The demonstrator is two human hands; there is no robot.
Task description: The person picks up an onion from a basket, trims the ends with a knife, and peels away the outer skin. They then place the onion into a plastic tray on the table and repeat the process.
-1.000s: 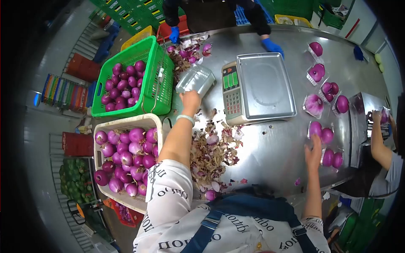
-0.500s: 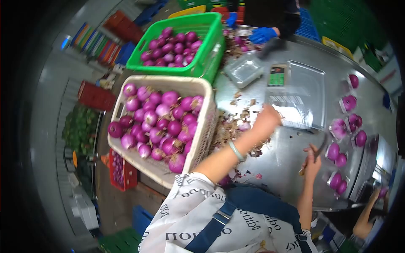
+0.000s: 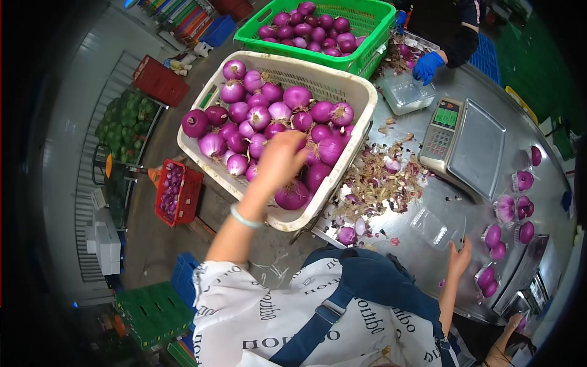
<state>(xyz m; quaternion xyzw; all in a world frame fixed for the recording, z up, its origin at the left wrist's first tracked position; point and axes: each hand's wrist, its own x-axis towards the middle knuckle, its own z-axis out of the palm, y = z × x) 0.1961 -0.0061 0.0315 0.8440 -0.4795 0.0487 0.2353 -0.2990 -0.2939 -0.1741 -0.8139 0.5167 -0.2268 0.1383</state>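
Observation:
My left hand, with a pale bangle on its wrist, is over the white crate of purple onions. Its fingers curl round a purple onion that they partly hide. On the right, my right hand is closed above the metal table, a thin knife pointing up from it, seen nearly edge-on. Beside that hand lies a clear plastic tray. Dry onion skins are heaped between the crate and a digital scale.
Behind the white crate stands a green crate of onions. A co-worker's blue-gloved hand is near another clear tray. Packed onions line the table's right side. A red crate stands on the floor.
My left hand has moved from beside the scale to the onions in the white crate. The clear tray from the scale area now lies near my right hand. The view has shifted.

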